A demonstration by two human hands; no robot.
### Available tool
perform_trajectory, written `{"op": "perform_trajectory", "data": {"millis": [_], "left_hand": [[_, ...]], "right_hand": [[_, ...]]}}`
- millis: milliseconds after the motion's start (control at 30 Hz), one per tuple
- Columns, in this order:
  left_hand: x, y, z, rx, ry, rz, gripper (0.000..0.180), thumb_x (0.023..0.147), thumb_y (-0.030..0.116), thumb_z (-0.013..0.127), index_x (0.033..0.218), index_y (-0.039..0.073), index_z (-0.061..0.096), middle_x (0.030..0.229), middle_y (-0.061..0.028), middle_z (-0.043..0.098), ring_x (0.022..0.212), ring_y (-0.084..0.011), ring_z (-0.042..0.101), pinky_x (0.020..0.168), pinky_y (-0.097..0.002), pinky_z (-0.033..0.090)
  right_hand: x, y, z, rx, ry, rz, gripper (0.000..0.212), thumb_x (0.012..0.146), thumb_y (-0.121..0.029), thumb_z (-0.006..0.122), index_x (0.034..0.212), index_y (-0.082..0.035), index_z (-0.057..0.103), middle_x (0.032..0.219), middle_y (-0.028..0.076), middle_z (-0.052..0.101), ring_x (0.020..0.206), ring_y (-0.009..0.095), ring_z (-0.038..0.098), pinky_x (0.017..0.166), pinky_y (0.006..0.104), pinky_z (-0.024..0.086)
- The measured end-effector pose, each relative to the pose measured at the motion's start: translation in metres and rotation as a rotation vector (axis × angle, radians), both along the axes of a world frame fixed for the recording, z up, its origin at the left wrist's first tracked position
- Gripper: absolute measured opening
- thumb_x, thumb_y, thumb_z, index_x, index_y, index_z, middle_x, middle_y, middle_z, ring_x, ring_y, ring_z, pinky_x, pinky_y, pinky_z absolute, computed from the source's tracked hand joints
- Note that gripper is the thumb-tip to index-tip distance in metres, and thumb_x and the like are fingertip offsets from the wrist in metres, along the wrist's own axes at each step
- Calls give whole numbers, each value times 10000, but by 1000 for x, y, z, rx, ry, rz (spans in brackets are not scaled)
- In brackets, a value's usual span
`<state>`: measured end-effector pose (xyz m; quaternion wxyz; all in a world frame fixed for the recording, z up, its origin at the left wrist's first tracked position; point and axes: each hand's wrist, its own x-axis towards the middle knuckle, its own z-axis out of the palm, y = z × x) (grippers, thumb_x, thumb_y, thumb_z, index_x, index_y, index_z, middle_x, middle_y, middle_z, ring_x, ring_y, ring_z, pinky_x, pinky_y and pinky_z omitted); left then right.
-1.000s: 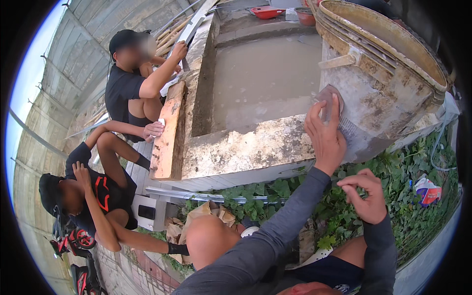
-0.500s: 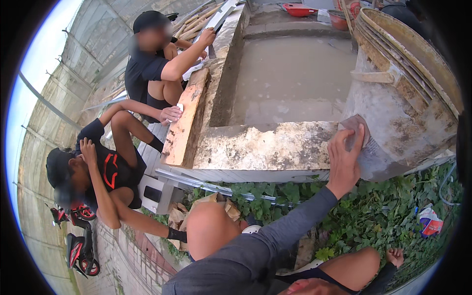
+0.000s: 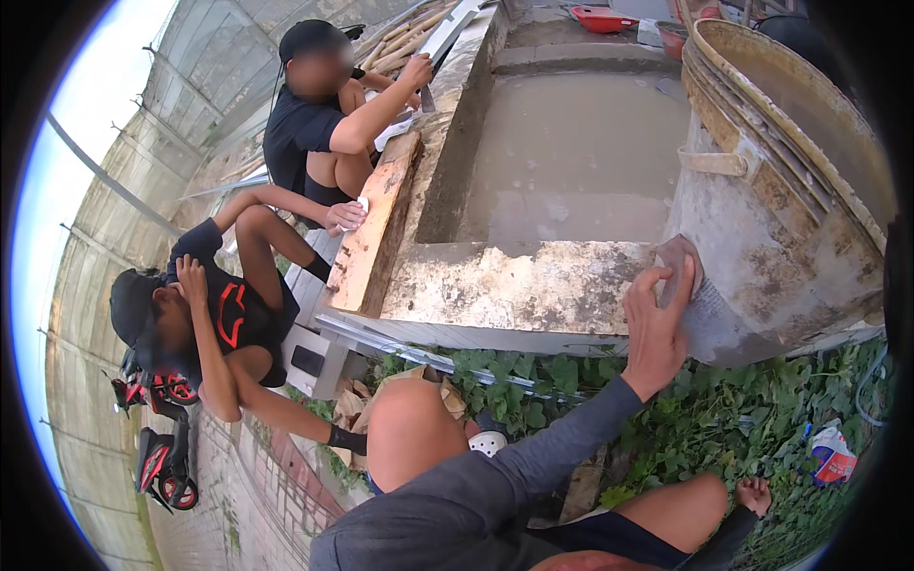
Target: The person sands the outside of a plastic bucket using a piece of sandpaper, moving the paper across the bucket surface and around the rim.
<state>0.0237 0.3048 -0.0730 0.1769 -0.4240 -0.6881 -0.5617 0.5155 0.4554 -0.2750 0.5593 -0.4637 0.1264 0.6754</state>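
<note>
Touching the flat brown sheet (image 3: pixel 677 246), the fingers of the left hand (image 3: pixel 659 333) stood bowed and apart on my remote view; I could not tell whether they pinched it or only pressed it. The sheet lay right of centre in the frame, against the lower wall of a tilted, stained bucket (image 3: pixel 766 271). Down at the lower right, I saw the right hand (image 3: pixel 753 497) beside the bare knee with its fingers loosely curled, too small for me to tell how far they were closed. Just left of the sheet ran a blotched ledge (image 3: pixel 524 290), and above that, at upper centre, lay a basin of grey, cloudy liquid (image 3: pixel 581 157). Leafy creepers (image 3: pixel 733 409) filled the lower right, with a crumpled wrapper (image 3: pixel 831 457) among them. Left of centre, a seated co-worker (image 3: pixel 233 319) had one hand on a wooden plank (image 3: pixel 373 238), near a dark phone (image 3: pixel 307 360) on a pale block. At upper left, I made out another co-worker (image 3: pixel 309 124) grasping a bladed tool, and a red pan (image 3: pixel 605 19) sat at the top edge.
</note>
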Motion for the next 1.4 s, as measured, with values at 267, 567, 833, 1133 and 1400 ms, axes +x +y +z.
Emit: {"op": "perform_trajectory", "data": {"millis": [267, 567, 833, 1133, 1400], "left_hand": [[-1, 1, 8, 15, -13, 34, 953, 745, -147, 530, 1650, 133, 428, 1376, -216, 469, 1305, -402, 449, 1138, -485, 318], [-4, -13, 20, -13, -33, -4, 1017, 715, -152, 515, 1665, 189, 399, 1412, -220, 436, 1347, -427, 418, 1141, -525, 311], [-22, -9, 29, 69, -124, -60, 1076, 686, -188, 523, 1674, 213, 377, 1414, -220, 412, 1344, -420, 408, 1141, -529, 289], [-25, -17, 40, 6, -39, -32, 1100, 712, -169, 591, 1692, 262, 337, 1448, -200, 413, 1368, -424, 413, 1173, -528, 286], [-11, -19, 26, 28, -56, -139, 1135, 699, -205, 545, 1719, 202, 260, 1635, -227, 316, 1514, -430, 343, 1220, -539, 266]], "right_hand": [[6, 60, 53, 600, -469, 32, 203, 1122, -249, 474, 1022, -99, 565, 749, -10, 413, 700, 154, 387, 689, 366, 348], [-231, -92, 291, 1732, -921, -274, 176, 998, -224, 470, 974, -73, 558, 771, 10, 370, 774, 172, 338, 825, 399, 317], [-394, -215, 319, 2900, -1014, 634, 280, 761, -317, 758, 958, -139, 669, 821, -36, 549, 738, 149, 559, 730, 331, 449], [-379, -232, 259, 2684, -1050, 1056, 110, 803, -153, 748, 866, -131, 660, 768, -29, 536, 719, 163, 547, 764, 346, 457], [-391, -247, 267, 2738, -1025, 1044, 121, 700, -112, 740, 797, -150, 678, 724, -44, 598, 644, 156, 566, 696, 350, 459]]}}
